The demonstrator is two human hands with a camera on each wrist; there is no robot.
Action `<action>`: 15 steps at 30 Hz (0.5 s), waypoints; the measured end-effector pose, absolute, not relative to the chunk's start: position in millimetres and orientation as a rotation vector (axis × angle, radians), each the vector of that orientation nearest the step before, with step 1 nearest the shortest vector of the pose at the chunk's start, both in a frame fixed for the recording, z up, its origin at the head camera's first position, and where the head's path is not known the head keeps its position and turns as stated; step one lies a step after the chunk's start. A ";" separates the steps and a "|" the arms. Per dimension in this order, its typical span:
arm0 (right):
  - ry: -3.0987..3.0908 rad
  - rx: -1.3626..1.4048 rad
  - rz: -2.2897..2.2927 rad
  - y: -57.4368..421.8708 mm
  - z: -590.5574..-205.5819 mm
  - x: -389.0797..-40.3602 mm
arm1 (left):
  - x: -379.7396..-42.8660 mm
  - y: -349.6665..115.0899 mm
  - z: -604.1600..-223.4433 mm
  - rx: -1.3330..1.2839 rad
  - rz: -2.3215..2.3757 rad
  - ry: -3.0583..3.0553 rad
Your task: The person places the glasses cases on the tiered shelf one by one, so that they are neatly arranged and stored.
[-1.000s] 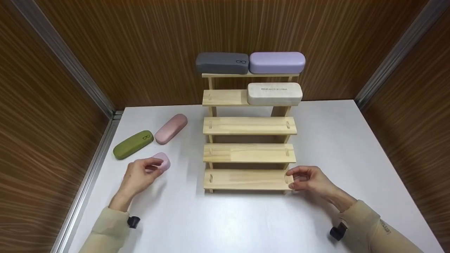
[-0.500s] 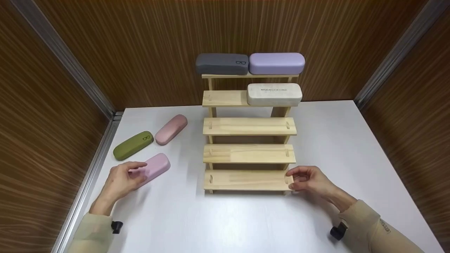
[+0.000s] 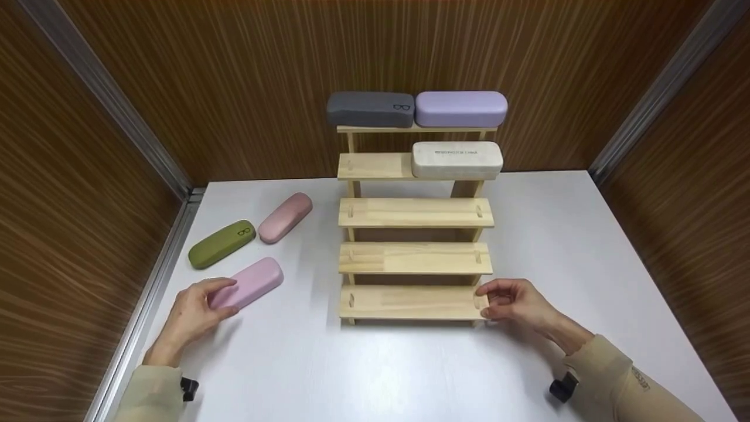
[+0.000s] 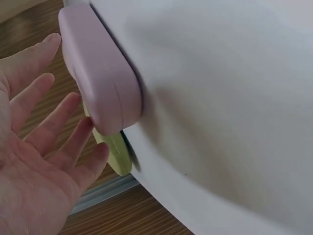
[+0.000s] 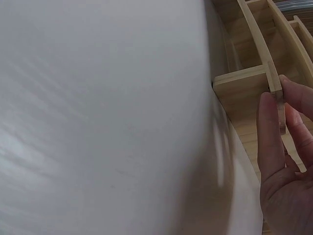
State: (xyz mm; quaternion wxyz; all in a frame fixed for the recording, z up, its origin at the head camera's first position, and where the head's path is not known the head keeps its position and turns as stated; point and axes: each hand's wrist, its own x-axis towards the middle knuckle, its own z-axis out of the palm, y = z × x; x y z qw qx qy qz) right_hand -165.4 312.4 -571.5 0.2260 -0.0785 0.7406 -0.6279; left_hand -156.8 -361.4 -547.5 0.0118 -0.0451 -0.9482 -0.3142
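On the table's left side lies a light pink glasses case point(image 3: 256, 282). My left hand point(image 3: 190, 313) is at its near end, thumb on one side and a finger on the other. From the left wrist, the fingers point(image 4: 56, 122) look spread and loosely straight beside the case, not wrapped round it. My right hand point(image 3: 524, 308) pinches the right end of the lowest board of a wooden tiered stand point(image 3: 410, 302), thumb at the front edge. The right wrist view shows the board's end point(image 5: 277, 105) between thumb and fingers.
A green case point(image 3: 222, 244) and a dusty pink case point(image 3: 286, 218) lie behind the light pink one. A grey case point(image 3: 369, 110) and a lilac case point(image 3: 461, 109) fill the top tier. Below sits a whitish case point(image 3: 457, 161). Brown panels point(image 3: 263, 58) surround the table.
My left hand has drawn back to the left and nearer, uncovering more of the light pink case, which has stayed put. The right hand keeps its hold on the stand.
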 end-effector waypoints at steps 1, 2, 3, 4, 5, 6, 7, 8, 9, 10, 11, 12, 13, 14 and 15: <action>2.041 -0.213 -1.732 312.4 -571.4 -165.3 | -157.1 -362.3 -549.1 -0.148 -0.980 -2.949; 2.040 -0.213 -1.735 312.3 -571.3 -165.1 | -157.6 -363.1 -550.8 -0.153 -0.983 -2.943; 2.039 -0.215 -1.737 312.4 -571.2 -165.0 | -158.2 -363.9 -552.4 -0.157 -0.986 -2.938; 2.038 -0.216 -1.741 312.4 -571.2 -164.9 | -158.7 -364.6 -553.9 -0.158 -0.992 -2.933; 2.038 -0.220 -1.745 312.3 -571.2 -164.9 | -159.3 -365.2 -555.3 -0.156 -0.999 -2.932; 2.037 -0.224 -1.748 312.3 -571.2 -164.9 | -159.8 -365.6 -556.7 -0.148 -1.006 -2.932; 2.033 -0.229 -1.751 312.3 -571.2 -165.0 | -160.2 -365.9 -558.0 -0.138 -1.014 -2.934; 2.032 -0.236 -1.754 312.4 -571.4 -165.2 | -160.7 -366.0 -559.2 -0.124 -1.022 -2.938; 2.029 -0.240 -1.755 312.5 -571.7 -165.4 | -161.0 -366.0 -560.4 -0.110 -1.031 -2.943; 2.027 -0.244 -1.757 312.5 -572.1 -165.6 | -161.4 -365.8 -561.7 -0.095 -1.040 -2.948; 2.025 -0.247 -1.757 312.6 -572.6 -165.8 | -161.7 -365.5 -562.8 -0.082 -1.046 -2.953; 2.022 -0.251 -1.758 312.7 -572.8 -165.8 | -162.0 -365.3 -564.1 -0.069 -1.055 -2.955; 2.019 -0.256 -1.760 312.9 -573.1 -165.8 | -162.3 -364.8 -565.2 -0.058 -1.059 -2.958; 2.018 -0.259 -1.762 313.0 -573.6 -165.9 | -162.4 -364.3 -566.3 -0.046 -1.064 -2.960; 2.012 -0.264 -1.766 313.1 -573.9 -165.8 | -162.7 -363.8 -567.4 -0.041 -1.063 -2.961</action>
